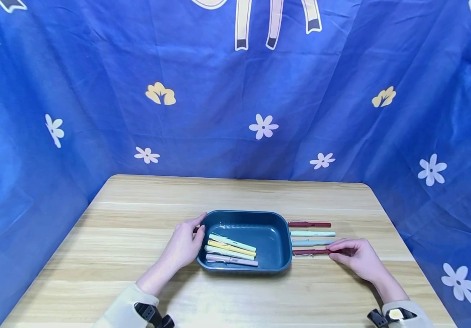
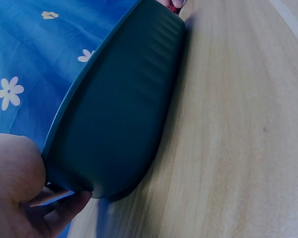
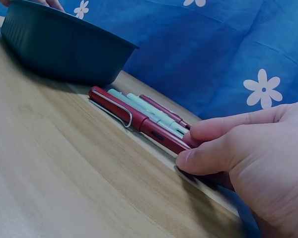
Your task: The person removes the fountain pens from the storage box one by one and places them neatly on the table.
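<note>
A dark teal plastic tray stands on the table with several pens in it: mint, yellow, pale green and lilac. My left hand grips the tray's left end, fingers against the outer wall; a dark red bit shows between finger and thumb. Right of the tray, my right hand pinches the near end of a dark red pen between thumb and fingers. The pen's clip end points toward the tray.
Beyond the pinched pen, a light blue pen, a mint pen and another dark red pen lie side by side on the wooden table. A blue patterned curtain hangs behind and along both sides.
</note>
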The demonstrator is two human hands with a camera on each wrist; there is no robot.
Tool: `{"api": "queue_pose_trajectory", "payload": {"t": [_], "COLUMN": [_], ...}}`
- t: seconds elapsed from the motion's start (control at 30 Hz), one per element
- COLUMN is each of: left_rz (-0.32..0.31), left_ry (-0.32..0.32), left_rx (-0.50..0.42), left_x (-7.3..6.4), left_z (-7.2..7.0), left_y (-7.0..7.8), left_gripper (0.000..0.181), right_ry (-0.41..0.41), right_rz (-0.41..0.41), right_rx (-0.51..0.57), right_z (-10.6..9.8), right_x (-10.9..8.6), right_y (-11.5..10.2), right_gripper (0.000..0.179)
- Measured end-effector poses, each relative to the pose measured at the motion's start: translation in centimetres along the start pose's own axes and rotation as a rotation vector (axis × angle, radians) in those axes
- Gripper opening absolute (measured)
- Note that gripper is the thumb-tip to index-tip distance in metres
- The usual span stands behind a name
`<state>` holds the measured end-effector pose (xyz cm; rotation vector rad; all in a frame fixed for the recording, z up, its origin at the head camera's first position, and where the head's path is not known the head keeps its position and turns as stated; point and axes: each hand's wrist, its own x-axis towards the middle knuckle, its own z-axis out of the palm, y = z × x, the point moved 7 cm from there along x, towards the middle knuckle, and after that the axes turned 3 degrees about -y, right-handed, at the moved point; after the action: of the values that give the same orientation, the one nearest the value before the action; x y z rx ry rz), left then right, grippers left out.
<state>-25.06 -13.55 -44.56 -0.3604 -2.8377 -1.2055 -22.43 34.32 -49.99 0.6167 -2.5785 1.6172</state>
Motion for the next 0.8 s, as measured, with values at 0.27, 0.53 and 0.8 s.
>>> {"api": "queue_pose_trajectory", "payload": {"t": [0.27, 0.53, 0.8], "left_rz": [0.002, 0.0, 0.008], "left_ry": [0.008, 0.01, 0.012], "left_rx": [0.007, 0.009, 0.019], "left_x": [-0.1, -0.1, 0.0], "left_z": [0.0, 0.0, 0.0], "left_y": [0.0, 0.0, -0.1], "left_gripper": [0.046, 0.046, 0.046], "right_ry": [-0.008, -0.003, 0.06], "right_rz": [0.002, 0.005, -0.003], "right_rx": [-0.014, -0.016, 0.035], "right_z": [-0.1, -0.1, -0.6], "right_x": [0.1, 0.0, 0.2], "right_y": [-0.2, -0.5, -1.6], "right_gripper": [0.022, 0.022, 0.02]}}
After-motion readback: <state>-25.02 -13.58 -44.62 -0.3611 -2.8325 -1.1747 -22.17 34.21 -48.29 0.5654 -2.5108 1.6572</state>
